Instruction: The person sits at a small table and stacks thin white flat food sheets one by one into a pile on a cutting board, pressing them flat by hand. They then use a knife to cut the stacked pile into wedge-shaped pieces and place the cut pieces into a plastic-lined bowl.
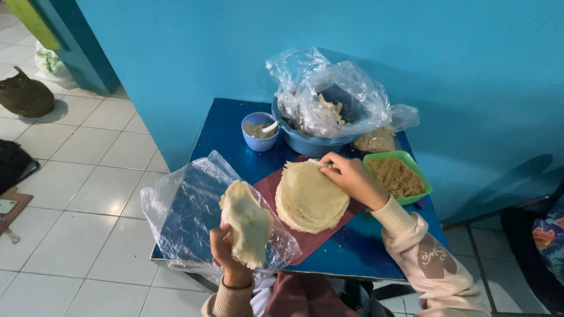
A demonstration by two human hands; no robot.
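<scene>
Fingers of the left hand [226,258] are closed on a pale wrapper [247,223], held up over a clear plastic sheet [182,211]. Right hand [352,179] rests with loosely spread fingers on the stack of wrappers [308,196], which lies on a dark red mat [311,238] on the blue tabletop [364,252]. Just beyond those fingers sits a green tray [426,182] of brown filling, then a blue bowl [311,144] and small blue cup [258,141].

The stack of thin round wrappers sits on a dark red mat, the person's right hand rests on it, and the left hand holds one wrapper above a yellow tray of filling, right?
Not quite: the tray is green and sits by the right hand. The head view shows the left hand holding its wrapper over a clear plastic sheet. The stack and mat are as described.
</scene>
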